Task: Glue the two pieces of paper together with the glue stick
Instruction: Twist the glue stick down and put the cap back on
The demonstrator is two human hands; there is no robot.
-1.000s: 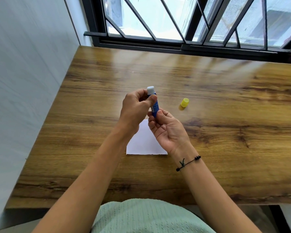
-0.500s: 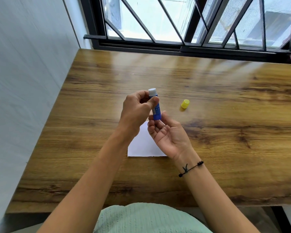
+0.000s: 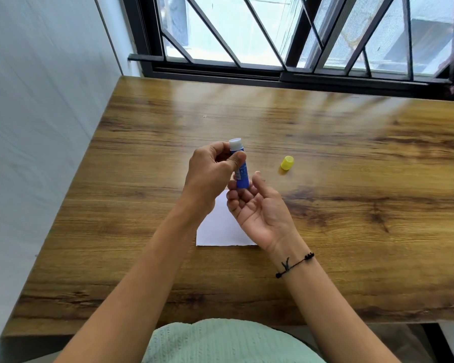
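Glue stick (image 3: 241, 171), uncapped, pinched upright by left hand (image 3: 209, 172).

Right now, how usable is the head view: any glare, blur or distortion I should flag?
Head view: the window is blown out and throws pale streaks of glare over the far table; wide-angle lens bends the table edges; the wall is smeared at the left; hands, glue stick, yellow cap are fairly sharp.

The table (image 3: 325, 205) is wood-grained with a glossy sheen. The paper (image 3: 220, 231) looks smooth and matt. The glue stick (image 3: 242, 174) has a glossy blue plastic body; the yellow cap (image 3: 287, 162) is plastic. The window bars (image 3: 302, 35) are dark metal. The green cloth (image 3: 220, 341) looks knitted.
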